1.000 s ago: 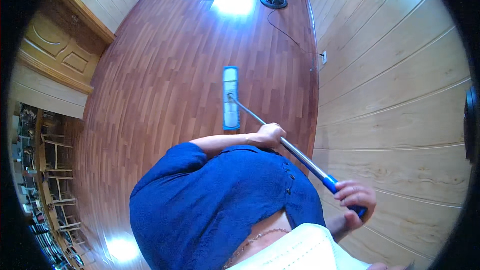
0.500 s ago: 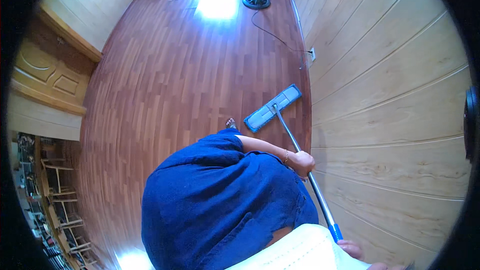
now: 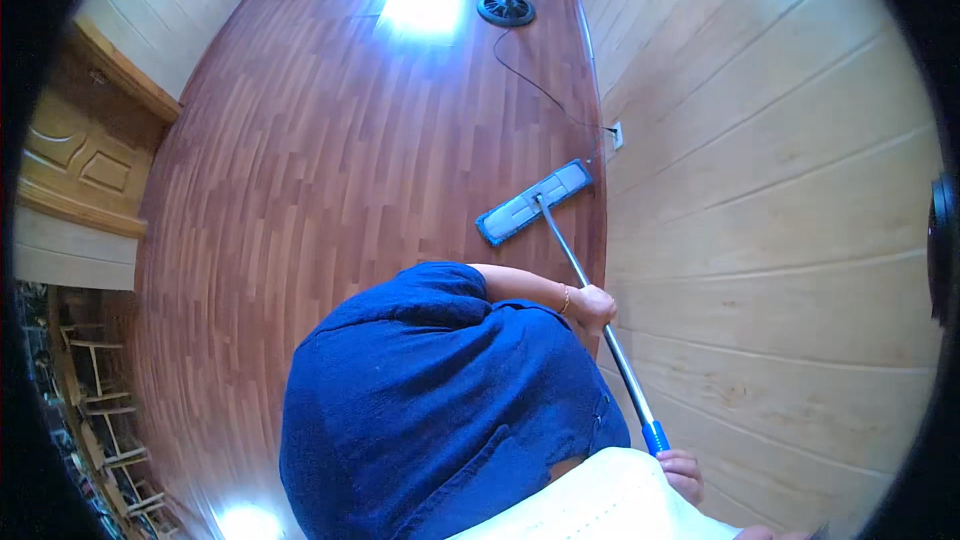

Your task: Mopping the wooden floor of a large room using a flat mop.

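A flat mop [image 3: 515, 218] with a pale, blue-fringed rectangular head lies slantwise on the wood-look floor, close to the right wall. Its metal pole [image 3: 628, 375] runs back toward me at a tilt. My left hand [image 3: 595, 307] reaches across in front of my body and is closed round the middle of the pole. Lower right, my right hand [image 3: 682, 473] wraps the pole's upper end, just at the blue grip [image 3: 655, 437]. A white cloth and my dark blue clothing [image 3: 450, 390] hide part of my body and right arm.
Ahead stands a pole on a round black base [image 3: 506, 9], its cord [image 3: 535, 85] trailing to a wall outlet [image 3: 617, 135]. Pale panelled wall [image 3: 760, 240] borders the right. To the left are a wooden door [image 3: 80, 150] and a cluttered wooden rack [image 3: 100, 400].
The mop head has slid forward along the right wall, nearer the outlet. My body and both hands have moved forward with it, still gripping the pole.
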Tool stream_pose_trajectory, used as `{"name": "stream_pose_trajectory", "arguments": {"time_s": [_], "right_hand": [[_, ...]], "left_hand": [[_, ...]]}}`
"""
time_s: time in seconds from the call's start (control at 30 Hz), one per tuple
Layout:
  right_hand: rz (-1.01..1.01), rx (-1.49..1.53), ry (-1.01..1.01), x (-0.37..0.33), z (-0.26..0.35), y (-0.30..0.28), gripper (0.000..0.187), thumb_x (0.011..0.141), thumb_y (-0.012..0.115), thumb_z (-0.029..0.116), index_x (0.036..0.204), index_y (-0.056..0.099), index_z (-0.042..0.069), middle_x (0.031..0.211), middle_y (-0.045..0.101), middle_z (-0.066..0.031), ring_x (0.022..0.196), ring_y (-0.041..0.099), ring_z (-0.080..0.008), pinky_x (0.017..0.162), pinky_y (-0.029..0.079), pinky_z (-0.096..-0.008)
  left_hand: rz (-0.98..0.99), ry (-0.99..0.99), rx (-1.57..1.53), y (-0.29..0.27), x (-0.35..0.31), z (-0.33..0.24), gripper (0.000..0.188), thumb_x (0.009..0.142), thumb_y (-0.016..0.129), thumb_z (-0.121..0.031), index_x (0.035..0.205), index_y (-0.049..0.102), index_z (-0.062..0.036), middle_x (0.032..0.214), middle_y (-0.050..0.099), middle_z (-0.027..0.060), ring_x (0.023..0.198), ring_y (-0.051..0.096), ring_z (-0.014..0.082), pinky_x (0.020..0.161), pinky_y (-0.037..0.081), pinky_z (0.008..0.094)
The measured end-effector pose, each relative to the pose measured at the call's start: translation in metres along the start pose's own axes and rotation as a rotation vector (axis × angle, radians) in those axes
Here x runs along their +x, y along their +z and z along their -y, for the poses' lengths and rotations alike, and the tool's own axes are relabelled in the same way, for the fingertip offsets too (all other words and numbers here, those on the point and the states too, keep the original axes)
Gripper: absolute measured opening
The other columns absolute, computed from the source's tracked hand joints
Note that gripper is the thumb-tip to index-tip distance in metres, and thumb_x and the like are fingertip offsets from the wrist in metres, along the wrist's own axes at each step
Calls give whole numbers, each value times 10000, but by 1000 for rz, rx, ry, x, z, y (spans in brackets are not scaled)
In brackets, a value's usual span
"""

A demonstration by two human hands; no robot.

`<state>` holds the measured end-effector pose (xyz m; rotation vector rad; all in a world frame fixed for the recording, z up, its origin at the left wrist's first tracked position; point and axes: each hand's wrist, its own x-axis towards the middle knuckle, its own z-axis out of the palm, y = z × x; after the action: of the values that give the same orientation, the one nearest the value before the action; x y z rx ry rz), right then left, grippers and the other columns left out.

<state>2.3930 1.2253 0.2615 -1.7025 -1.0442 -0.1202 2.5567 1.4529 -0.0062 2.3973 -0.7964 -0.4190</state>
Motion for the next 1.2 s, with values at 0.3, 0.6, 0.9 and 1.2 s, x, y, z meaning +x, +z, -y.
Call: {"name": "stream_pose_trajectory", "arguments": {"time_s": [0.3, 0.6, 0.9, 1.2], "right_hand": [[-102, 98, 33, 148, -107, 86, 256, 822, 704, 272, 800, 649, 23, 753, 639, -124, 719, 621, -283, 705, 529, -401], [76, 146, 78, 298, -163, 143, 307, 775, 742, 294, 861, 646, 15, 812, 663, -149, 824, 630, -323, 797, 499, -444], [372, 158, -104, 440, -210, 182, 414, 783, 741, 391, 955, 638, 29, 872, 677, -136, 865, 652, -332, 811, 500, -440], [540, 509, -454, 612, -289, 244, 515, 818, 667, 537, 992, 600, 56, 750, 703, -94, 749, 693, -265, 742, 463, -398]], "left_hand": [[-121, -217, -27, -89, 4, 159, 164, 652, 725, -235, 789, 659, -172, 838, 645, 84, 851, 647, 310, 651, 545, 458], [-425, -380, -45, -174, -30, 285, 99, 684, 662, -137, 768, 617, -165, 855, 618, 37, 934, 627, 277, 649, 550, 452], [-701, -618, -115, -258, -93, 361, 178, 654, 686, -129, 822, 634, -159, 947, 615, 49, 1010, 597, 283, 759, 532, 451], [-1005, -976, -178, -320, -185, 407, 103, 709, 632, -127, 809, 646, -105, 883, 628, 114, 989, 602, 316, 835, 506, 455]]}}
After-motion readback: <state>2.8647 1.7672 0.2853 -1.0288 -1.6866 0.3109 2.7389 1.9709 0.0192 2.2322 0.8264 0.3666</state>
